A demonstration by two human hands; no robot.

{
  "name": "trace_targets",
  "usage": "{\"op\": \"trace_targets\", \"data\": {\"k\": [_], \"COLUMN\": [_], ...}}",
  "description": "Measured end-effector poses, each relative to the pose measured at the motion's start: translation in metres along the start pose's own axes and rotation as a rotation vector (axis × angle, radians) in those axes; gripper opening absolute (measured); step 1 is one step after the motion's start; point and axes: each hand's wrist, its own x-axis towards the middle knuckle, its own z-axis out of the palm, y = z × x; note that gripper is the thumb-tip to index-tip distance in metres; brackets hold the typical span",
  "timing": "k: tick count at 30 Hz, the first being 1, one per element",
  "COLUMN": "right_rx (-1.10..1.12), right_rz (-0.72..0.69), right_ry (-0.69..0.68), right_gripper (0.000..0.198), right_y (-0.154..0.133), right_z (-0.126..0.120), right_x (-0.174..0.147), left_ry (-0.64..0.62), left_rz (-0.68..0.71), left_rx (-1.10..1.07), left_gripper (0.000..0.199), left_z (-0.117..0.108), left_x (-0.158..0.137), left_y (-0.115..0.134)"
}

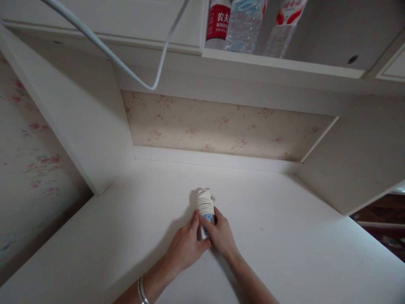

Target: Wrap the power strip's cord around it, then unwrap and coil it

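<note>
A white power strip (207, 217) with blue socket faces stands or lies at the middle of the white desktop; its exact tilt is hard to make out. Its white cord (205, 204) is wound in several turns around the far end, and what look like metal plug pins (213, 197) stick out on the right of the coil. My left hand (187, 240) grips the strip's left side and near end. From the right, my right hand (221, 234) closes on it, thumb across the front. Fingers of both hands hide part of the strip.
The white desktop (126, 236) runs between a left side panel (85, 114) and a right side panel (357, 156). Overhead, a shelf (284, 63) holds plastic bottles (243, 25). A pale cable (126, 71) hangs in a loop at upper left.
</note>
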Motion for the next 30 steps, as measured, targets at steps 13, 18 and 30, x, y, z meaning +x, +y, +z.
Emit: {"op": "trace_targets", "data": {"k": [13, 18, 30], "right_rx": [-0.269, -0.391, -0.677], "right_rz": [-0.031, -0.11, -0.128], "right_ry": [0.009, 0.016, 0.042], "right_gripper": [0.042, 0.046, 0.058], "right_y": [-0.002, -0.005, 0.002], "right_z": [-0.007, -0.009, -0.016], "right_x": [0.003, 0.0, 0.011], "left_ry": [-0.228, -0.247, -0.272], "left_rz": [0.144, 0.215, 0.27], "left_rx": [-0.041, 0.03, 0.325], "left_gripper": [0.082, 0.076, 0.074], "left_z": [-0.004, -0.007, -0.006], "left_x": [0.002, 0.005, 0.008], "left_y": [-0.013, -0.008, -0.01]}}
